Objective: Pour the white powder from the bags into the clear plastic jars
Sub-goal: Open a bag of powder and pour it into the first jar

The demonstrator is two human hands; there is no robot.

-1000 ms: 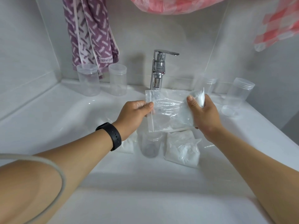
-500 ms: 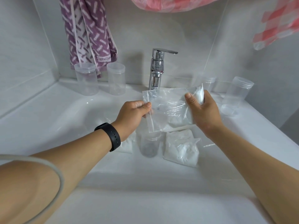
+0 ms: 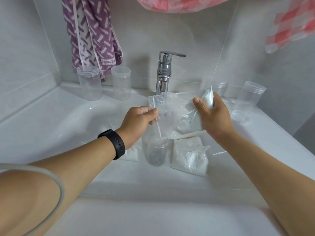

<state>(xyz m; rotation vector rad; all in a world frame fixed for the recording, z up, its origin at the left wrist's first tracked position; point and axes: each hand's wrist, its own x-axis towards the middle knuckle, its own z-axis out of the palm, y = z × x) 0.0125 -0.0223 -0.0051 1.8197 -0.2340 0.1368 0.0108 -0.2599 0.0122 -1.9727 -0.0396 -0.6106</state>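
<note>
Powder bag (image 3: 177, 114) held tilted over open jar (image 3: 156, 153) in sink (image 3: 68, 126).
Left hand (image 3: 138, 123) pinches bag's lower edge, right hand (image 3: 213, 114) grips powder-filled corner; another full bag (image 3: 189, 157) beside jar.

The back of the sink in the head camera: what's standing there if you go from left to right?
Lidded jar → second lidded jar → chrome tap → faint jar behind the held bag → tilted jar, with a loose lid in front of it.
</note>
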